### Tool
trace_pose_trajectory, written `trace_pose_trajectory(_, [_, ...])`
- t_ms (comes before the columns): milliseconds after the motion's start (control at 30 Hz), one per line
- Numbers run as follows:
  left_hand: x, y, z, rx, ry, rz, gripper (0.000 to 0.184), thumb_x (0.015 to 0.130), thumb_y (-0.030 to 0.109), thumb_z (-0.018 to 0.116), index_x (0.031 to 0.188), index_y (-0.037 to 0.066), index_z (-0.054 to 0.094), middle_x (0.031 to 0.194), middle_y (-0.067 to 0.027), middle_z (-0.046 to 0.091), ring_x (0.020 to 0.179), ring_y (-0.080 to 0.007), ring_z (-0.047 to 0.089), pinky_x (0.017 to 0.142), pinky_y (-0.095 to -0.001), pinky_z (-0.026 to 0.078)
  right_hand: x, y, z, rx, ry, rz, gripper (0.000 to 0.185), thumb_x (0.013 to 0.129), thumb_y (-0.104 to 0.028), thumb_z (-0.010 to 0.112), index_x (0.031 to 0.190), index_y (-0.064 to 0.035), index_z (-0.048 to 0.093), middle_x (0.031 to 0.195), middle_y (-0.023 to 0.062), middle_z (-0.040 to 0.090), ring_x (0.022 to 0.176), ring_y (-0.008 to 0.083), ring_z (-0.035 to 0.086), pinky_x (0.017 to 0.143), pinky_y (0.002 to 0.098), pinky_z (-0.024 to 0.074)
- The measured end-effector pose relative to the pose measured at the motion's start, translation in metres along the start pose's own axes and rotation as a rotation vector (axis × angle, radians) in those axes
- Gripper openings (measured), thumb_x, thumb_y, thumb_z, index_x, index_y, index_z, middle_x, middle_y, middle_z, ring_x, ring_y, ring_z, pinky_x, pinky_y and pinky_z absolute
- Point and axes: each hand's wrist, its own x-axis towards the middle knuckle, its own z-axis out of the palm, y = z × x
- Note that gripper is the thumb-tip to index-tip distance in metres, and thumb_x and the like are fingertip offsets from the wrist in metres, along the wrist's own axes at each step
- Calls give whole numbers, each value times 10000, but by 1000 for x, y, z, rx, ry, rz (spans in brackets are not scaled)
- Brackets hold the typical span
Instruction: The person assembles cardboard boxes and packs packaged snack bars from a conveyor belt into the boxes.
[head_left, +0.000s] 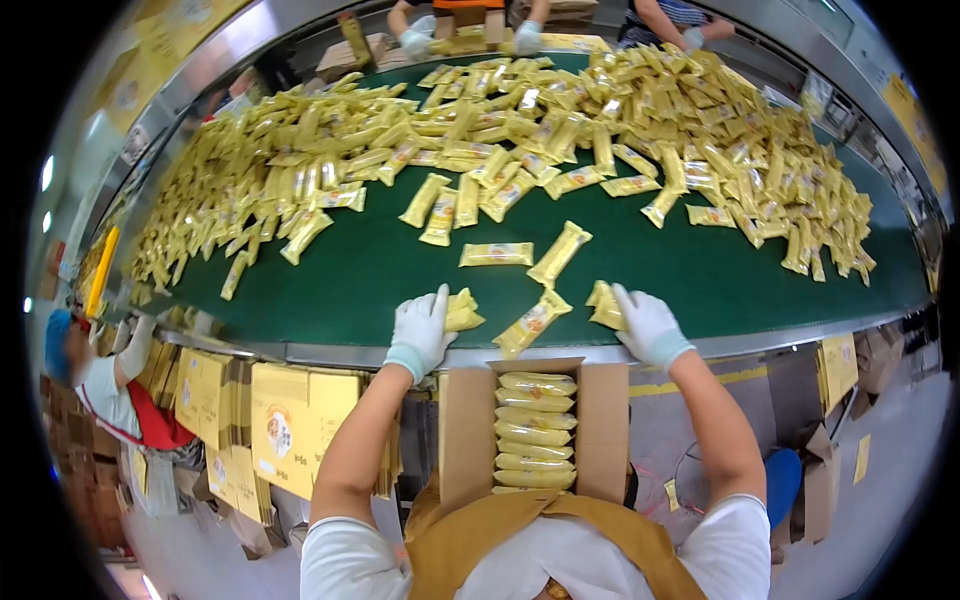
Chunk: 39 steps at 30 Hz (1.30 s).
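Observation:
My left hand, in a white glove, grips yellow wrapped snack packets at the belt's near edge. On the other side, my right hand, gloved too, has its fingers closed against more yellow packets. How many each hand holds is hard to make out. Between the hands a single packet lies tilted near the edge, with a second packet and a third packet just beyond. Below, against my body, an open cardboard box contains a column of several packets.
A large heap of packets covers the far part of the green belt. Flat yellow cartons stand at left. A co-worker is at far left; other gloved hands work across the belt. A blue round object sits lower right.

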Motion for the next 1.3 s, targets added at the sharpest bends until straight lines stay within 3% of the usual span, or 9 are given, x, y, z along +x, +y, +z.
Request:
trace_pose_trajectory(267, [-40,10,-75,-771,294,28,886,802,221,771,1517,-29,310,1345,-219,488,1263,-387,473,1100,-431,360,-57,-82,-131,536,60,-181,770,676,-258,880,1307,-18,510,1172,193,620,1039,360,639,928,407,514])
trace_pose_trajectory(433, [-64,64,-113,-968,149,271,918,919,428,660,1527,-97,214,1420,-175,498,1298,-231,470,1085,-366,388,-82,-161,-100,316,-361,-600,478,779,-343,790,1135,-82,609,1005,136,668,941,346,663,826,454,530])
trace_pose_trajectory(533, [-77,101,-106,-1100,0,351,885,949,381,605,1556,-73,148,1333,-244,429,1238,-374,434,1113,-398,315,-103,-186,-33,288,-408,-642,310,865,-236,661,1135,-96,607,977,147,640,868,323,668,729,445,543])
trace_pose_trajectory(700, [-97,147,-84,-605,-261,299,748,921,265,626,1553,64,281,1322,-226,497,1142,-416,535,1028,-482,404,-131,-192,40,263,-22,-733,302,893,-173,549,1184,-108,592,979,176,623,795,339,674,595,440,550])
trace_pose_trajectory(833, [-120,154,-51,-313,-163,397,708,873,272,681,1502,109,399,1284,-172,535,1143,-367,547,996,-472,422,-135,-179,-12,345,-310,-718,258,877,-205,571,1114,-105,587,920,159,633,743,301,675,584,427,544])
trace_pose_trajectory(933, [-133,158,-51,-290,-167,404,666,857,255,691,1463,111,455,1289,-158,537,1183,-347,536,1012,-453,421,-149,-154,-19,439,-88,-776,188,869,-220,587,1018,-112,626,853,104,641,669,290,643,644,427,519])
trace_pose_trajectory(1033, [-144,163,-41,-226,-208,479,681,855,326,690,1454,100,459,1331,-178,514,1254,-352,502,1081,-480,368,-143,-145,-67,240,-324,-673,223,861,-205,676,1039,-80,629,868,97,635,728,278,630,678,413,507])
trace_pose_trajectory(1200, [-146,171,-54,-180,-195,494,889,838,630,602,1457,17,427,1470,-269,400,1386,-404,365,1161,-551,230,-102,-131,-68,281,540,-181,461,810,-249,729,1189,-24,592,1048,186,660,964,363,632,855,452,505])
trace_pose_trajectory(1300, [-143,177,-46,-114,-211,495,990,818,723,567,1464,-10,405,1512,-311,339,1416,-428,315,1179,-558,194,-66,-126,-44,397,249,50,583,807,-318,741,1259,0,558,1107,207,665,1045,388,619,957,448,472])
